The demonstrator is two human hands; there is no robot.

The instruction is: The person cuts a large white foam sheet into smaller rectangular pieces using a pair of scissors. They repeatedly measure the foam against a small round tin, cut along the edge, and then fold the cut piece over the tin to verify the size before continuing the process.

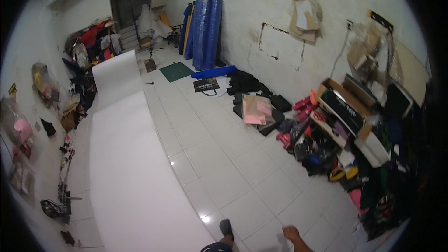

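My right hand (291,233) hangs low at the bottom edge, over the tiled floor. Its fingers are curled in and nothing shows in them. It touches nothing that I can see. My left hand is out of view. My foot (226,228) in dark footwear stands on the tiles, left of the hand. A long white sheet (135,168) lies along the floor to the left of my foot. Its far end (116,72) bends upward.
Piled along the right wall are bags, cloth and an open cardboard box (347,100). Blue wrapped rolls (205,35) lean at the back, near a green mat (176,71). A pink packet (257,110) lies on black material. A scooter-like object (58,206) stands at the left wall.
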